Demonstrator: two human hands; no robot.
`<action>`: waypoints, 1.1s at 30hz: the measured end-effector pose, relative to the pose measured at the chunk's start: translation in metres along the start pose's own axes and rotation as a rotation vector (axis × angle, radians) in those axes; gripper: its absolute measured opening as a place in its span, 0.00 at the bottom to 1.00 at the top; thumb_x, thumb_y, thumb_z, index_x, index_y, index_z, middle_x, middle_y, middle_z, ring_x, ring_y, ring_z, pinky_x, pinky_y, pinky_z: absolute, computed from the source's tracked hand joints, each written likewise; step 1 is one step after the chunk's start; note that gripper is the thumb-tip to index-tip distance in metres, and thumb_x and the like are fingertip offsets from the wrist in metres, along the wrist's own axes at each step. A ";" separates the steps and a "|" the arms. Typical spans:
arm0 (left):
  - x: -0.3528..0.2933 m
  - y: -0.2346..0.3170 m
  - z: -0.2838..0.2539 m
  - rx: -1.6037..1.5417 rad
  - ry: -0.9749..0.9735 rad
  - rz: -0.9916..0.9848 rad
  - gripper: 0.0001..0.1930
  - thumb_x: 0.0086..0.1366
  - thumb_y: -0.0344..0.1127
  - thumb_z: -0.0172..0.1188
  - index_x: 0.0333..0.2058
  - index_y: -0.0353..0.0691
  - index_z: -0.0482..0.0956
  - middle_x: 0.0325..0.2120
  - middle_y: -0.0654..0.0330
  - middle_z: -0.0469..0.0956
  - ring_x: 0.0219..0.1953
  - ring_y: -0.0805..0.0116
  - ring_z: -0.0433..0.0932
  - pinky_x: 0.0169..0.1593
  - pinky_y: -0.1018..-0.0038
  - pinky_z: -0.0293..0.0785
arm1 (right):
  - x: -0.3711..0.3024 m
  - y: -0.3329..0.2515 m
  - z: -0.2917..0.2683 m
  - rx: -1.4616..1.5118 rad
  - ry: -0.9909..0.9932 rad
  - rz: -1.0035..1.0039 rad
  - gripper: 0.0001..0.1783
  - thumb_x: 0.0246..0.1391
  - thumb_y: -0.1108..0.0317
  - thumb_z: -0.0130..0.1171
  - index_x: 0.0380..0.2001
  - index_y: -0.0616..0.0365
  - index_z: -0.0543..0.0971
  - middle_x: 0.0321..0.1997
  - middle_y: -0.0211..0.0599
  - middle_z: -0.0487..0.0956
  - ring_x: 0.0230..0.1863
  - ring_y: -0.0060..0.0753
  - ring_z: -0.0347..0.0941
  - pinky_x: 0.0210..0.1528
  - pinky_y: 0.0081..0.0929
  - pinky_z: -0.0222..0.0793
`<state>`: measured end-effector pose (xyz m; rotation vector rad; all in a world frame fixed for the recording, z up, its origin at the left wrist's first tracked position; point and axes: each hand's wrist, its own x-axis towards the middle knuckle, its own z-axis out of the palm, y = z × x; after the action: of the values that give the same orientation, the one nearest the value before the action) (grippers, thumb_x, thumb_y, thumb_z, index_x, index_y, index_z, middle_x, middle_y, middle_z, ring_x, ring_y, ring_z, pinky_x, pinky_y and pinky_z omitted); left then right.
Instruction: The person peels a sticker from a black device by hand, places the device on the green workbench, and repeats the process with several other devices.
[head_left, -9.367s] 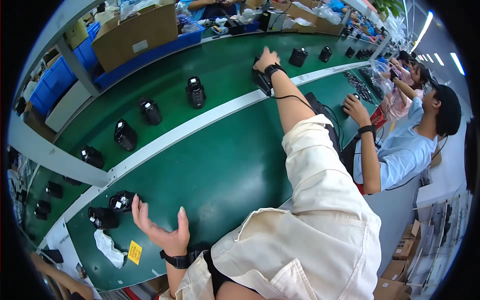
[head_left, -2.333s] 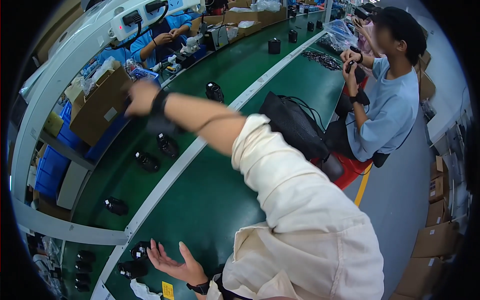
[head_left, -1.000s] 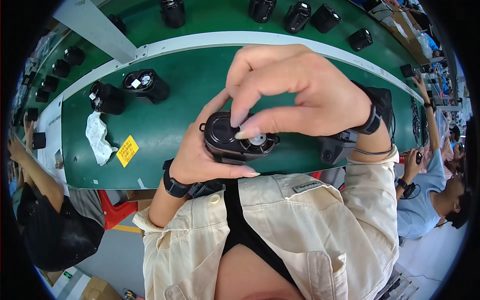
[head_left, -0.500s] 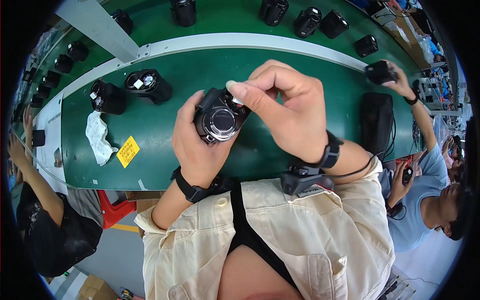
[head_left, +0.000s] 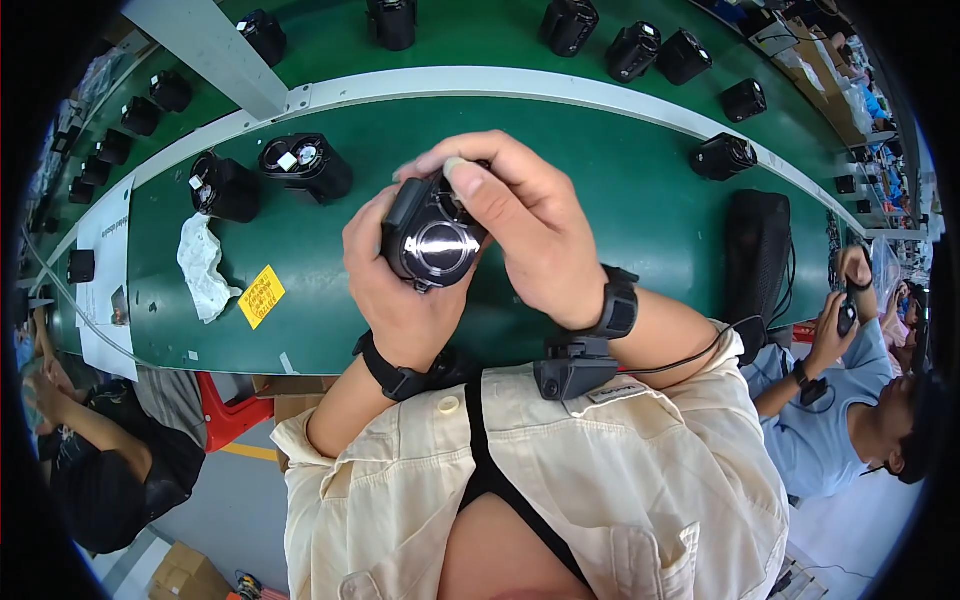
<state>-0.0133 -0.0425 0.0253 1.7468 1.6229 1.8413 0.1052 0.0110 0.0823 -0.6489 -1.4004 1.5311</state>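
I hold a small black device with a round shiny lens face (head_left: 432, 245) close in front of my chest, above the green bench (head_left: 620, 190). My left hand (head_left: 385, 290) cups it from below and the left side. My right hand (head_left: 520, 225) grips it from the top and right, thumb over its upper edge. Both wrists wear black bands. Two similar black units (head_left: 305, 165) (head_left: 222, 187) stand on the bench to the upper left.
A white crumpled cloth (head_left: 203, 265) and a yellow label (head_left: 260, 297) lie at the bench's left. More black units (head_left: 632, 50) ride the far belt. A black pouch (head_left: 757, 250) lies at right. Seated persons work at left (head_left: 110, 450) and right (head_left: 850, 400).
The black device has turned in my hands, its round face now toward me and lower; my right hand has shifted over its top. Much earlier I reached far out to the belt.
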 end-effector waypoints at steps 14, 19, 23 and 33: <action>-0.010 -0.006 -0.002 -0.333 -0.045 -0.133 0.46 0.41 0.30 0.79 0.56 0.40 0.57 0.49 0.53 0.65 0.49 0.61 0.70 0.51 0.68 0.68 | 0.009 -0.035 -0.010 0.421 -0.340 0.345 0.13 0.61 0.72 0.50 0.47 0.65 0.74 0.54 0.45 0.74 0.56 0.34 0.69 0.60 0.32 0.63; -0.011 -0.009 -0.005 -0.245 -0.039 -0.129 0.46 0.41 0.30 0.78 0.56 0.40 0.57 0.48 0.52 0.65 0.49 0.60 0.70 0.51 0.67 0.68 | 0.003 -0.015 -0.007 0.278 -0.323 0.132 0.14 0.60 0.72 0.51 0.48 0.65 0.74 0.55 0.47 0.73 0.56 0.38 0.69 0.61 0.35 0.62; -0.010 -0.013 -0.004 -0.187 -0.034 -0.093 0.45 0.42 0.30 0.78 0.56 0.41 0.57 0.48 0.52 0.65 0.49 0.59 0.70 0.51 0.67 0.68 | 0.005 -0.009 -0.005 0.343 -0.283 0.102 0.14 0.60 0.73 0.51 0.48 0.65 0.74 0.55 0.48 0.73 0.56 0.38 0.69 0.61 0.36 0.62; -0.012 -0.015 -0.002 -0.183 0.001 -0.100 0.44 0.42 0.29 0.77 0.56 0.39 0.59 0.48 0.51 0.66 0.48 0.57 0.70 0.50 0.67 0.68 | 0.007 -0.002 -0.002 0.364 -0.281 0.115 0.14 0.62 0.71 0.47 0.48 0.64 0.74 0.55 0.49 0.72 0.57 0.38 0.68 0.61 0.36 0.61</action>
<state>-0.0193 -0.0462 0.0076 1.5607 1.4612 1.8779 0.1049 0.0181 0.0855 -0.3026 -1.2524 1.9667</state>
